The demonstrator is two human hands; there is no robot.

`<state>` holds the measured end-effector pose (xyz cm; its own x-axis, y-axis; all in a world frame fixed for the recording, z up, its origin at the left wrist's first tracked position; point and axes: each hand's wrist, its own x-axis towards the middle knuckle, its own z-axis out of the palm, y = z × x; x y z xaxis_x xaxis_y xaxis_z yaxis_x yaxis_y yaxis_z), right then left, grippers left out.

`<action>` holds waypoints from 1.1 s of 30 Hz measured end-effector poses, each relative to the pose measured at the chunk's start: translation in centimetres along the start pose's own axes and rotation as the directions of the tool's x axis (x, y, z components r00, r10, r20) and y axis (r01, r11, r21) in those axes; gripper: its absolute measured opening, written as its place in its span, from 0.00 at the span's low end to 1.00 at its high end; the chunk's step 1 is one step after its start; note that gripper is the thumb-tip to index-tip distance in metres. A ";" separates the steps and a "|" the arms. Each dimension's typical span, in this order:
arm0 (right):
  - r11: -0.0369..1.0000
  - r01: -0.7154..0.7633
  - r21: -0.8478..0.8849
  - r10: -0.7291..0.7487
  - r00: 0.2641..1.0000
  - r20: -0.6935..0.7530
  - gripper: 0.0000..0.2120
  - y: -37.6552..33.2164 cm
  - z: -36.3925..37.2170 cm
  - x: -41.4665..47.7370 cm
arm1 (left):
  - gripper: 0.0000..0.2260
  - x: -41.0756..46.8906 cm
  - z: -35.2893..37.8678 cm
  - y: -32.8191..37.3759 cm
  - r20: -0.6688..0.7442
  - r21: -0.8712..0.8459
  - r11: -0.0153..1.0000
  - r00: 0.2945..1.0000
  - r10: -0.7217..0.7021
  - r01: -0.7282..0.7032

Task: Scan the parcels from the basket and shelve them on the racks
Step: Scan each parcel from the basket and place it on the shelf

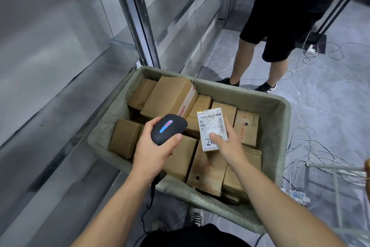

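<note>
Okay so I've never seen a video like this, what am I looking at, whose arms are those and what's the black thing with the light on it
There is no machine here: the single picture comes from a camera worn on a person's head, looking down at their own arms. The left hand grips a black handheld scanner; the right hand holds a small parcel with a white label. Below is a basket of cardboard boxes, beside metal racks. Another person stands beyond the basket.

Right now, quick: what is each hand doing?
Left hand: grips the black barcode scanner.
Right hand: holds a small labelled parcel, thumb on its label.
</note>
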<state>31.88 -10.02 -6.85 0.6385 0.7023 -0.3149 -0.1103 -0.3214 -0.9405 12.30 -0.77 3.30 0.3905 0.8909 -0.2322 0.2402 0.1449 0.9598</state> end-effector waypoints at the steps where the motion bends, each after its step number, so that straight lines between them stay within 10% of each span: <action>1: 1.000 0.020 -0.013 -0.020 1.000 -0.004 0.36 -0.3 0.3 0.0 | 0.27 -0.1 -0.2 0.1 -0.007 -0.001 1.000 1.000 -0.005 0.005; 33: 0.877 0.350 -0.329 -0.437 0.867 -0.242 0.37 -5.3 11.0 -14.6 | 0.22 -15.7 -14.7 -0.2 0.012 -0.307 0.951 0.999 0.036 -0.030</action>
<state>14.73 -11.57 1.33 0.7856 0.5952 0.1686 0.3771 -0.2447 -0.8933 -6.97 -8.46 9.08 0.4091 0.8903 -0.1998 -0.0562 0.2431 0.9684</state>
